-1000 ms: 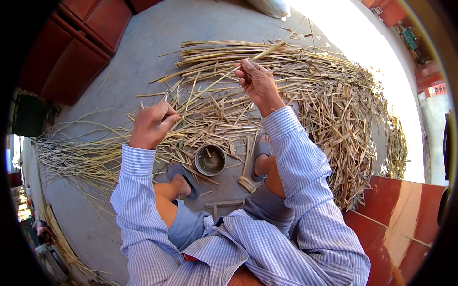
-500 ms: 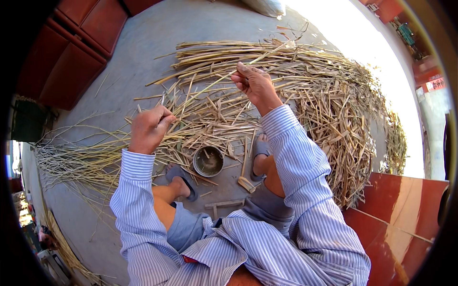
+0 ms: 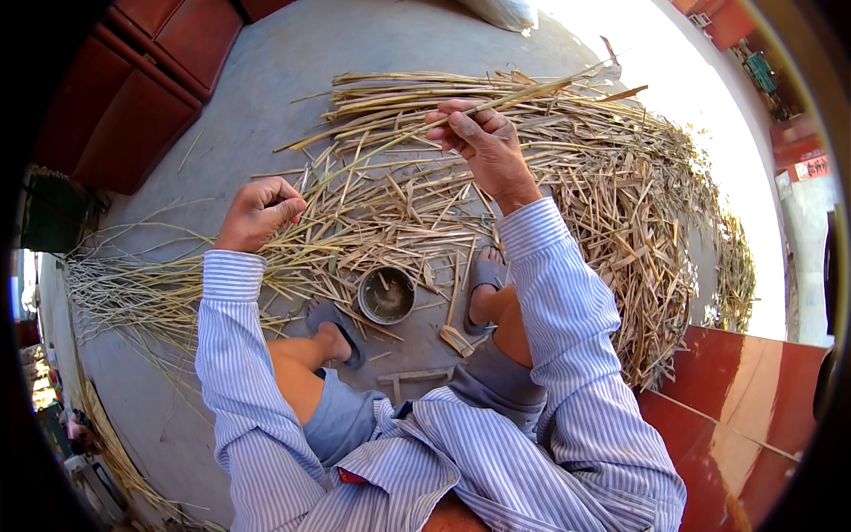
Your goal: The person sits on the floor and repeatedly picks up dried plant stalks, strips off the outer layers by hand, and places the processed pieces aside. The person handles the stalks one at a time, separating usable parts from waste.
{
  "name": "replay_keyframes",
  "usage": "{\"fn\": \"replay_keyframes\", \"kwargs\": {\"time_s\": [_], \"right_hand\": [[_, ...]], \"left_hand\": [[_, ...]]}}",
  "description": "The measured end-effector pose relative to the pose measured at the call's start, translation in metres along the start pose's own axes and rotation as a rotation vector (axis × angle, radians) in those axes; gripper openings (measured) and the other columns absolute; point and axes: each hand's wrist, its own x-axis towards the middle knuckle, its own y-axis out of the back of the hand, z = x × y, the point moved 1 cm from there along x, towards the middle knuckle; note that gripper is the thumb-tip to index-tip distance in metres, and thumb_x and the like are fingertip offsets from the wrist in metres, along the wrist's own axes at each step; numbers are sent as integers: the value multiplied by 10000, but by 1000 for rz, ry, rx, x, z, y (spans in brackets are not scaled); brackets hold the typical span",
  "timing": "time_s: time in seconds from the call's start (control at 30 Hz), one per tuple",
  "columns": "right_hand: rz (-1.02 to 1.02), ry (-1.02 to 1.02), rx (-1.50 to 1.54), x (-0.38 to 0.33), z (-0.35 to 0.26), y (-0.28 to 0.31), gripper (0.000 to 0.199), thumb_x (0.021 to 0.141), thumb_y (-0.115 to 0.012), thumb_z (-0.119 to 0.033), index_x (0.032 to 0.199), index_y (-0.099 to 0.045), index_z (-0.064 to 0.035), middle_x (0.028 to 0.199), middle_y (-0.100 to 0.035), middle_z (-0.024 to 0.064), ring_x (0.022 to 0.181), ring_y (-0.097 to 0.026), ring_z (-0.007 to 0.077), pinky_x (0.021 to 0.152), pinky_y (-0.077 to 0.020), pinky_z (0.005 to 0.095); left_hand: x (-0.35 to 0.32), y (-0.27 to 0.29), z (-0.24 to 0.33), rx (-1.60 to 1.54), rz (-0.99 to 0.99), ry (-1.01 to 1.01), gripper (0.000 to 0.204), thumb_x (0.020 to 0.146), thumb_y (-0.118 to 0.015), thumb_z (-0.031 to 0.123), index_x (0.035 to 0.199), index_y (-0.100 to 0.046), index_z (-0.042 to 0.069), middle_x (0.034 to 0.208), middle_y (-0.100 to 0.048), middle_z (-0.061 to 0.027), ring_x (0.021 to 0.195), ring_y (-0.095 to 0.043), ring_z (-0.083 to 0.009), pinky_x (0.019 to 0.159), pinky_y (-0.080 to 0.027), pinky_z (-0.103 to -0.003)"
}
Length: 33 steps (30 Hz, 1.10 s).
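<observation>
My right hand [image 3: 487,146] pinches a long dry stalk [image 3: 399,142] between thumb and fingers, its other fingers loosely bent. The stalk slants from the upper right, where papery leaf pieces stick out, down toward my left hand [image 3: 261,213]. That hand is closed, thumb against fingers, at the stalk's lower, thinner end; its fingertips partly hide the hold. Both hands are raised over a spread of straw-coloured stalks and husks [image 3: 399,208]. Below them, between my feet, stands a round metal pot [image 3: 386,295] with murky liquid and a small piece in it.
Stripped thin stalks [image 3: 142,284] fan out at the left. A thick bundle of stalks [image 3: 417,89] lies at the far side, and a heap of husks [image 3: 629,257] at the right. Red-brown cabinets [image 3: 142,97] stand far left; a red panelled surface [image 3: 727,390] is near right.
My left hand has moved left and slightly up. My right hand has shifted a little right, with its fingers more spread along the stalk. The stalk's leafy far end now reaches farther right.
</observation>
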Motion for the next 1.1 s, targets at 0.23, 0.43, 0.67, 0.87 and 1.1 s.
{"fn": "replay_keyframes", "kwargs": {"time_s": [0.23,0.43,0.67,0.87,1.1], "right_hand": [[301,-85,32,-1,9,-2,179,968,-621,-186,1021,-672,-23,974,-712,96,760,-677,124,617,-532,215],[505,-197,70,0,16,8,182,924,-689,-223,945,-657,-45,828,-681,49,694,-666,114,544,-519,211],[576,-265,71,0,19,12,213,899,-722,-242,913,-638,-47,765,-662,36,631,-632,102,516,-483,206],[613,-300,70,2,16,25,204,896,-725,-225,888,-634,-43,754,-664,39,611,-624,97,505,-471,199],[661,-247,47,3,0,61,156,898,-719,-183,909,-654,-41,766,-666,40,633,-636,106,519,-473,204]], "left_hand": [[0,-13,6,162,101,-137,103,850,-709,86,840,-664,-6,684,-629,-41,623,-564,-94,550,-428,-259],[-10,-39,29,672,318,-497,151,785,-739,105,772,-606,35,661,-599,-101,615,-593,-273,559,-442,-383],[-21,-54,39,919,405,-644,163,768,-741,114,786,-587,66,716,-583,-109,689,-578,-314,617,-448,-421],[-25,-49,34,874,358,-623,148,783,-731,111,797,-594,57,729,-593,-115,701,-578,-326,641,-450,-423],[-31,-33,17,839,308,-530,165,782,-734,130,813,-592,52,744,-604,-130,717,-591,-339,629,-449,-434]]}}
